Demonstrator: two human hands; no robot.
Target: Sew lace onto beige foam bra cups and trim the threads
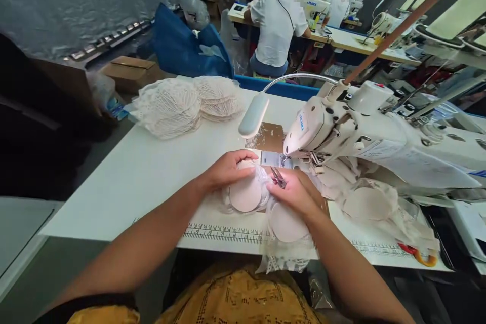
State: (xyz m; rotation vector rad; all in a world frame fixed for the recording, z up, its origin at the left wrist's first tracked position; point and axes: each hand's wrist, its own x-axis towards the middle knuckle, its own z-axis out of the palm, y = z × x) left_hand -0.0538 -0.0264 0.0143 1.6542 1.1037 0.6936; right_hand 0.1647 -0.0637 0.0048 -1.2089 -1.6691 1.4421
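A white lace bra (246,196) with smooth pale cups lies across the front of the sewing table, one cup hanging over its edge. My left hand (231,169) is closed on the upper left side of one cup, thumb on top. On the other side, my right hand (293,191) grips the lace between the two cups. Thread snips (279,178) are also held in that hand, their metal blades pointing up and left. The sewing machine head (315,126) stands just beyond my hands, and its needle area is partly hidden.
Stacked lace pieces (167,106) sit at the table's back left. A lamp (254,114) on a bent neck hangs over the work. More bra pieces (368,202) and an orange-and-red handle (425,258) lie at right. A seated person (279,25) works beyond a blue bin (186,45).
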